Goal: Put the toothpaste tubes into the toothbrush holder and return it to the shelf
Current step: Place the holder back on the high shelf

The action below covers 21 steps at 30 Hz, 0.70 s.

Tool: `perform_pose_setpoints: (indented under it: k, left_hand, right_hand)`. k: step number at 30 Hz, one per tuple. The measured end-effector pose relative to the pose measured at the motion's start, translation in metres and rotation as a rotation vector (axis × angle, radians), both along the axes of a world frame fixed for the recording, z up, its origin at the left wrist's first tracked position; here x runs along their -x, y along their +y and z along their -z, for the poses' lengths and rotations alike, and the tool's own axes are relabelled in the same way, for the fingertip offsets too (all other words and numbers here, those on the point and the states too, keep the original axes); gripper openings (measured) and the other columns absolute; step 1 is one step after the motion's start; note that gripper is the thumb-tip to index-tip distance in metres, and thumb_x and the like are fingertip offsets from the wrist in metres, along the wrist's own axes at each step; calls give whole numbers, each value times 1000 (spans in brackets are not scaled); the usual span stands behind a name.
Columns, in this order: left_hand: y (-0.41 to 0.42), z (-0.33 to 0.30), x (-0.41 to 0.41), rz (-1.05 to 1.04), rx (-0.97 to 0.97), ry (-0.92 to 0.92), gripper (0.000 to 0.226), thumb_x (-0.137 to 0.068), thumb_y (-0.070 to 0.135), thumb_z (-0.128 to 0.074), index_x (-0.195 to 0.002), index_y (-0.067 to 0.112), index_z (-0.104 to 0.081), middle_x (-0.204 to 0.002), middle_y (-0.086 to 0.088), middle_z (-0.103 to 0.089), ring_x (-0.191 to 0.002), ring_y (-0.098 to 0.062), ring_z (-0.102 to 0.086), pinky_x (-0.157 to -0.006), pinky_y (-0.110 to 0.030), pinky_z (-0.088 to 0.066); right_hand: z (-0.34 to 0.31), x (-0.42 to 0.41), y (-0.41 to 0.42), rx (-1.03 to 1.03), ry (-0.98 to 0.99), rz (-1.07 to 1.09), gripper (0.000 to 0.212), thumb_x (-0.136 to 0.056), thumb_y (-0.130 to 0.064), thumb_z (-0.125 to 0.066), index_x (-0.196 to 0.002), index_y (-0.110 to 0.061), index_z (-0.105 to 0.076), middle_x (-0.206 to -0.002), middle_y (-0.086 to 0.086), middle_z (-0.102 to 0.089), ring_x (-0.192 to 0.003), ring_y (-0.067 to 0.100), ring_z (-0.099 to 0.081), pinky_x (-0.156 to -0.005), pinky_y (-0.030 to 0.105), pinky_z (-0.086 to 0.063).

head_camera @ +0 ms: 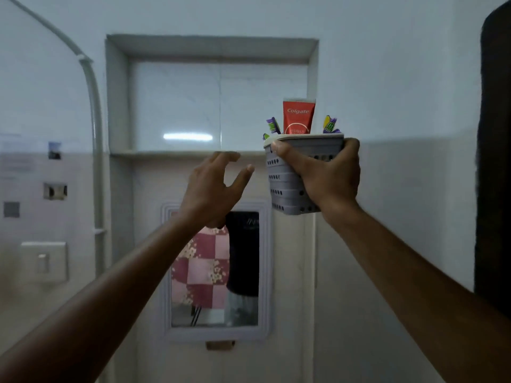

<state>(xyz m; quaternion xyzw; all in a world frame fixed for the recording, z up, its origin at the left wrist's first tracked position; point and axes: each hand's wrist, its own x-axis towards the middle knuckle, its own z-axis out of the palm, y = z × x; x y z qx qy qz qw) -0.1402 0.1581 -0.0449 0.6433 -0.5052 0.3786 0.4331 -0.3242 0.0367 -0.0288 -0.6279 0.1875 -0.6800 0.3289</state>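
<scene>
My right hand grips a grey perforated toothbrush holder and holds it up at the right end of the shelf ledge of a wall niche. A red toothpaste tube stands upright in the holder, with purple and green toothbrushes on both sides of it. My left hand is raised just left of the holder, fingers spread, holding nothing. The holder's base hangs below the ledge level, apart from the shelf.
The niche is recessed in the white wall, with a glossy tiled back. Below it hangs a framed mirror. A pipe runs down the wall at left, beside a switch plate. A dark object fills the right edge.
</scene>
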Motion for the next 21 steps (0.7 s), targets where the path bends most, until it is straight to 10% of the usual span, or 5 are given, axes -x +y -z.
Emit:
perform_pose_setpoints:
  k: [21]
  left_hand:
    - [-118,-99,-113,-103,21,-13,56,-107,57,-50,-145,19,-62,-148,-6,-65,-136,-28,-60,-117,-53,-41]
  right_hand:
    - [-141,-121,-81,5,-34,210,125,-48,-91,-91,-139,-15,-52,-139,4,-62,-131,30,-63,-104,49,-60]
